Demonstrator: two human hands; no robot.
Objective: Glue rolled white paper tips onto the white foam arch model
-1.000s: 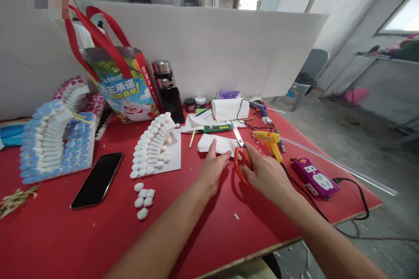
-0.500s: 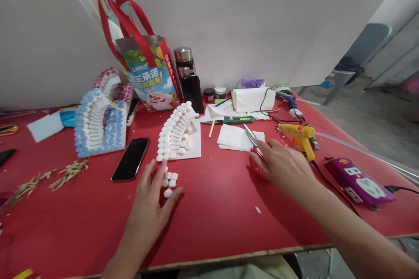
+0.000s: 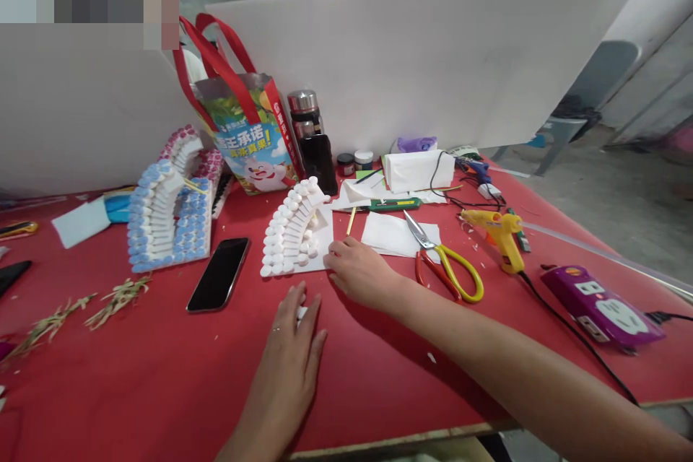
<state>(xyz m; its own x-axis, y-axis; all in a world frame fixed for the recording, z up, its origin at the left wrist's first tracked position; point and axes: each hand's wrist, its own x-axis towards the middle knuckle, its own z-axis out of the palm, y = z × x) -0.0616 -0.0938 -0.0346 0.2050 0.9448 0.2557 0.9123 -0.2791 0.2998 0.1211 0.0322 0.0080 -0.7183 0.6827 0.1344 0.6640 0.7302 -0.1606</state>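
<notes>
Change over the last half second: scissors (image 3: 426, 240) are out of our right hand (image 3: 362, 271). They now lie on the table to its right, handles spread, tip over the paper stack (image 3: 390, 227). We've brought that hand left to the near right corner of the white card (image 3: 325, 220) under the white model (image 3: 286, 231). Fingers are curled, fingertips right at the card edge; we can't tell if they're gripping it or just touching.

Our left hand (image 3: 286, 350) has shifted from beside the small white blocks (image 3: 302, 315) to over them. Fingers loosely bent, thumb apart from the index finger, 1 block showing in that gap. Can't tell if anything is pinched; the rest is hidden under the hand.

The model sits just beyond the left hand and left of the right fingertips, flat on the table. Our read: cutting is paused and 2 free hands are on the model and its blocks. Glue gun (image 3: 507, 240) lies well right of the right hand, past the scissors, untouched. Phone (image 3: 219, 276) is left of the left hand, clear of it.
</notes>
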